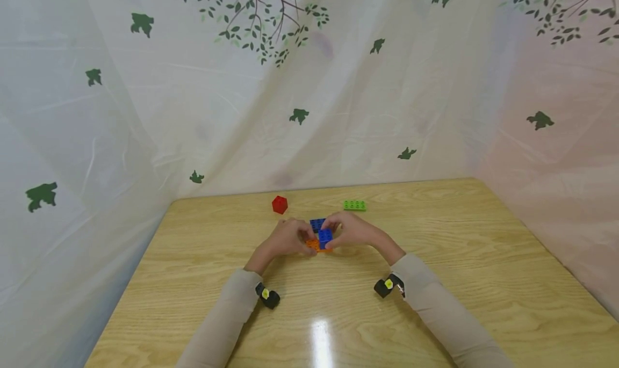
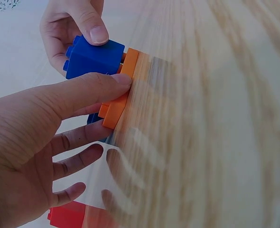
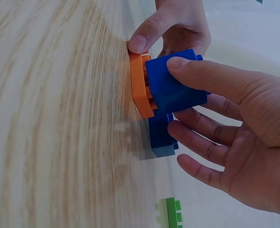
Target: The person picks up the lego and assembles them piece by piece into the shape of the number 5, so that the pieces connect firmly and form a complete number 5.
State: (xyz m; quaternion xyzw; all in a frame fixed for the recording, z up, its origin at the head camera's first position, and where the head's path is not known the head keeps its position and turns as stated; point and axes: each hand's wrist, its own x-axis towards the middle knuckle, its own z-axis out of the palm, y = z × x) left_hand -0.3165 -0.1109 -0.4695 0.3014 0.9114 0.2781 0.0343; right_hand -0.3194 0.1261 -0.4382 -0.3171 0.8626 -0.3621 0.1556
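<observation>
Between thumb and fingers, my right hand [image 1: 352,229] pinches a blue toy brick [image 3: 173,83] close over the studs of a flat orange brick [image 3: 139,85]. In the right wrist view, the blue brick sits slightly tilted above the orange studs. My left hand [image 1: 290,236] grips the other end of the orange brick [image 2: 115,107], thumb on its near side, the last fingers spread loosely. Just behind them on the table lies a second blue brick [image 1: 316,224], partly hidden by the right hand.
A red brick [image 1: 279,204] stands at the back left of the wooden table [image 1: 203,282]. Toward the back right lies a flat light green brick [image 1: 354,205]. A pale cloth [image 1: 242,142] with leaf prints hangs behind the table.
</observation>
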